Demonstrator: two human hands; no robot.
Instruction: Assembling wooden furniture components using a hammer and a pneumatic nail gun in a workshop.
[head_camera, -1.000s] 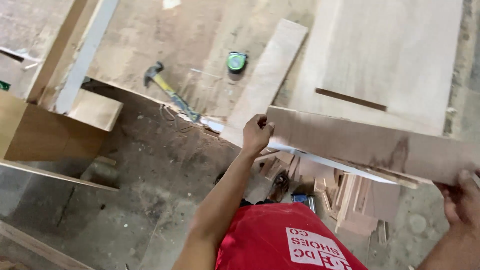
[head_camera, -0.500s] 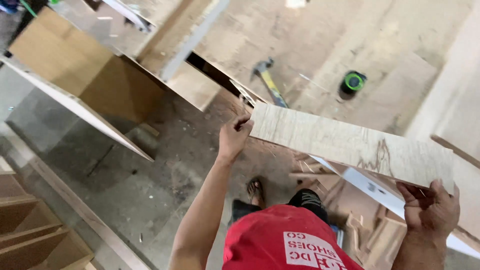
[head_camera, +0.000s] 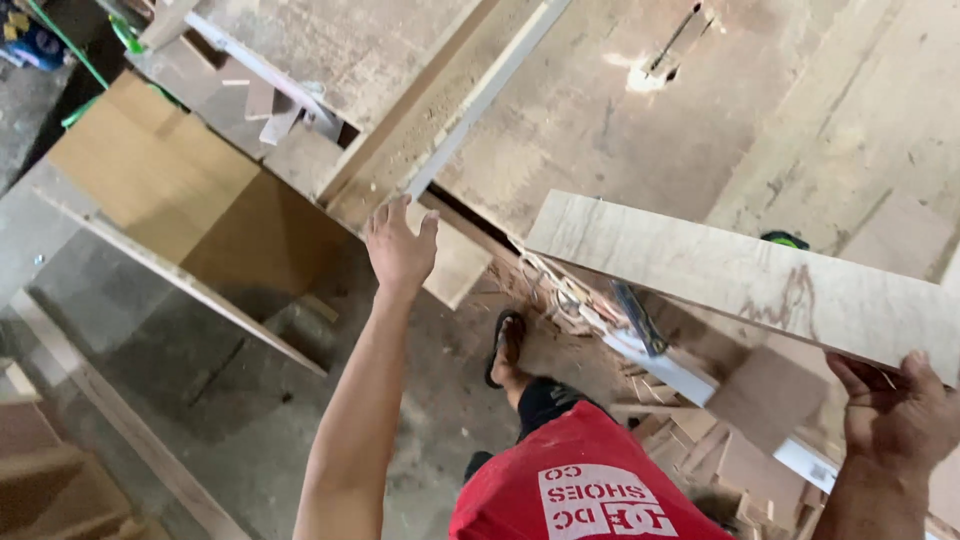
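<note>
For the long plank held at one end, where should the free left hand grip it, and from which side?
Probably the plank's far short end, near its left corner, coming from below with the palm up. The right hand already cups the near end from underneath, so the long board hangs unsupported toward the left hand, which is open and reaching at the bench edge instead.
</note>
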